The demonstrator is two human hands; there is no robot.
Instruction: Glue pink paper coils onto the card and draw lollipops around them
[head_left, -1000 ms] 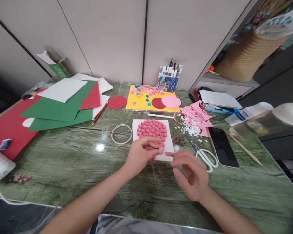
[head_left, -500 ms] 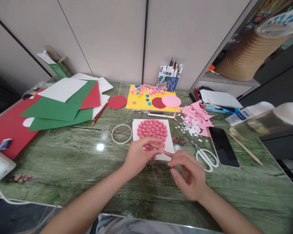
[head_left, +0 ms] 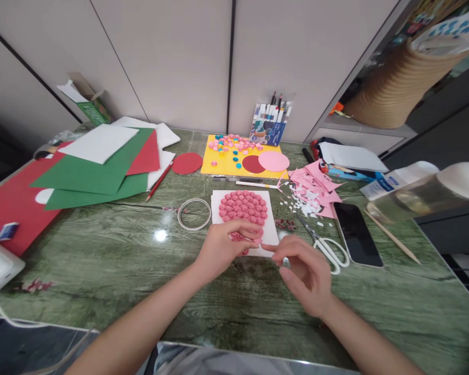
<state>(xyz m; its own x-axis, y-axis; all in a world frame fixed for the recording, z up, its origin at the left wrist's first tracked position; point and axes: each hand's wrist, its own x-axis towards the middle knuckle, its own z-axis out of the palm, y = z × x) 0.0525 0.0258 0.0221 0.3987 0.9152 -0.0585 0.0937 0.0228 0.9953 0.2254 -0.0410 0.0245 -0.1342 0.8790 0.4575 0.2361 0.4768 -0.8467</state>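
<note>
My left hand (head_left: 221, 245) is closed, thumb and fingers pinching a small pink paper piece (head_left: 258, 240) above the lower part of a white sheet (head_left: 272, 237). Rows of pink rolled-paper rosettes (head_left: 243, 204) form a rounded shape on that sheet, its lower part partly covered by the hand. Close by on the right, my right hand (head_left: 303, 273) has its index fingertip at the edge of the pink piece, with thumb and fingers apart. A small pale spot shows between its thumb and fingers; I cannot make out what it is.
A tape roll (head_left: 194, 214) lies left of the sheet. Scissors (head_left: 328, 250), a phone (head_left: 357, 234) and pink paper scraps (head_left: 315, 190) are on the right. Behind lies a yellow sheet (head_left: 222, 165) with loose rosettes and paper circles. Green paper (head_left: 89, 174) is stacked at left.
My right hand has shifted slightly, its index fingertip still beside the pink piece and its other fingers turned a little. The left hand keeps its pinch almost unmoved.
</note>
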